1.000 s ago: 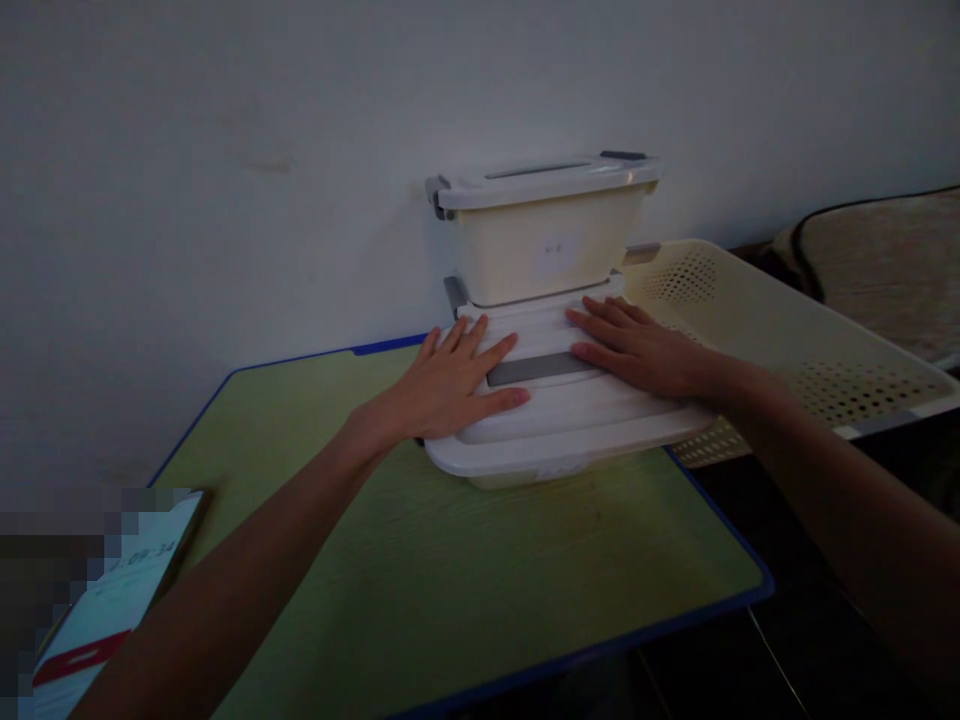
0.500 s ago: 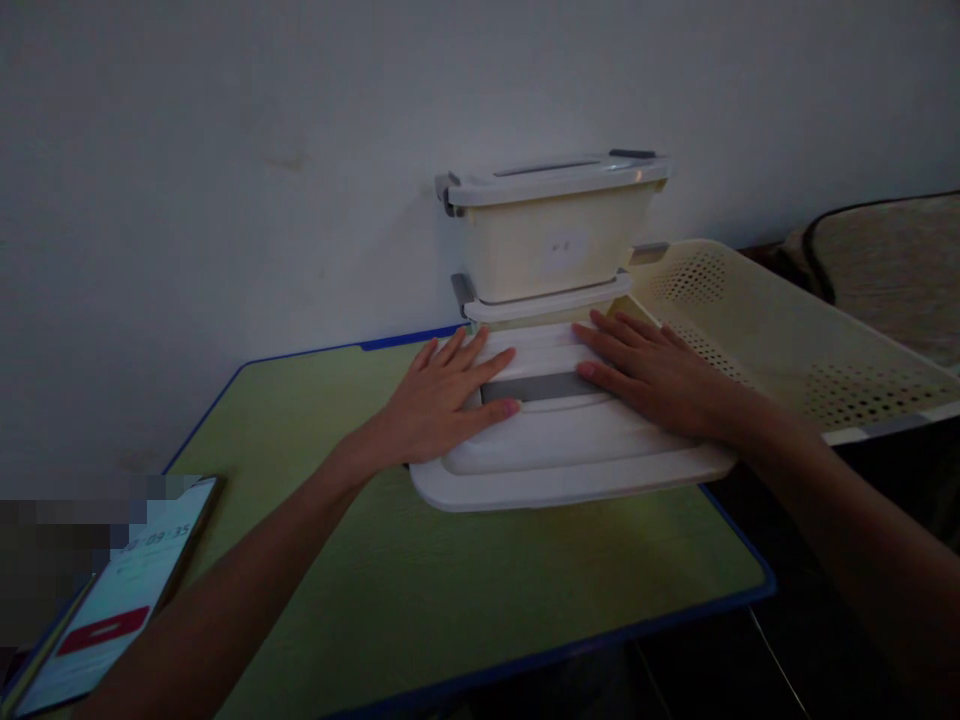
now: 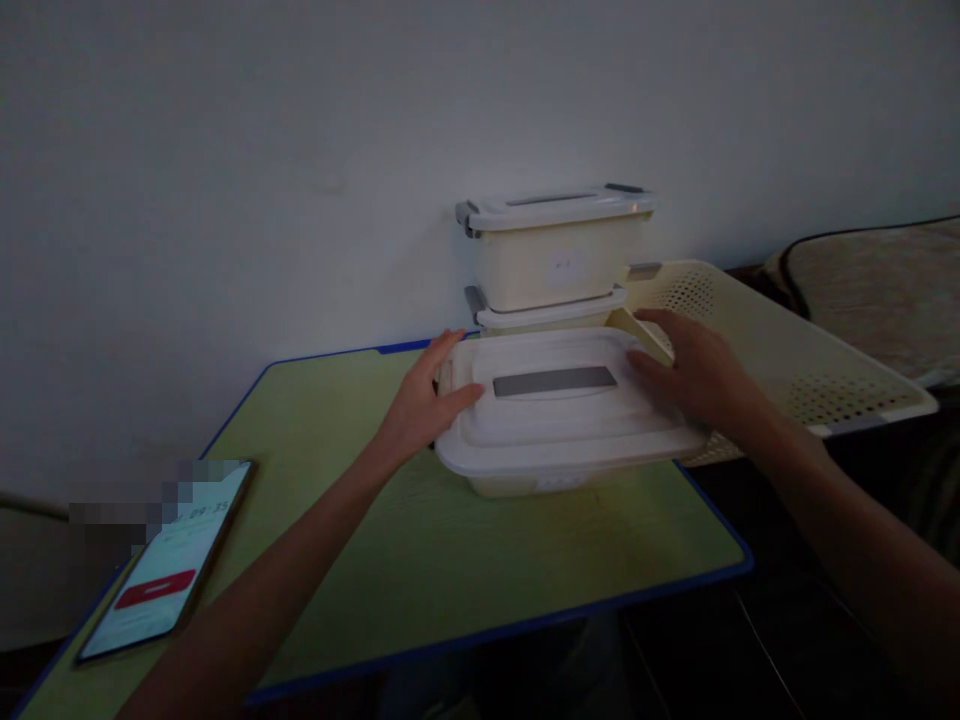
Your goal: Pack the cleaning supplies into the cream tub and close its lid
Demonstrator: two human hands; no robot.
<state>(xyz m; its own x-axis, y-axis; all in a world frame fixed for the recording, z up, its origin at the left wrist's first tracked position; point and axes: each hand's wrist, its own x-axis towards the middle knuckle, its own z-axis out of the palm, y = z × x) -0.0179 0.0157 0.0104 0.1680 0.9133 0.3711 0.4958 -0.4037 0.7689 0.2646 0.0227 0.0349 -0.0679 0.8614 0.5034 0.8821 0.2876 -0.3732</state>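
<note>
A white storage box with a grey handle strip on its lid (image 3: 559,415) sits on the green table (image 3: 420,540). My left hand (image 3: 424,400) curls around the lid's left edge, thumb on top. My right hand (image 3: 694,375) rests on the lid's right end, fingers bent over the edge. Behind the box, two more cream lidded boxes (image 3: 559,255) are stacked against the wall.
A cream perforated basket (image 3: 787,350) lies tilted to the right of the boxes, past the table's edge. A lit phone (image 3: 169,570) lies on the table's front left. A cushion or bed (image 3: 877,285) is at far right. The table has a blue rim.
Both hands have slid outward from the middle of the lid to its left and right ends. The lid now lies level on the box. The camera view has shifted.
</note>
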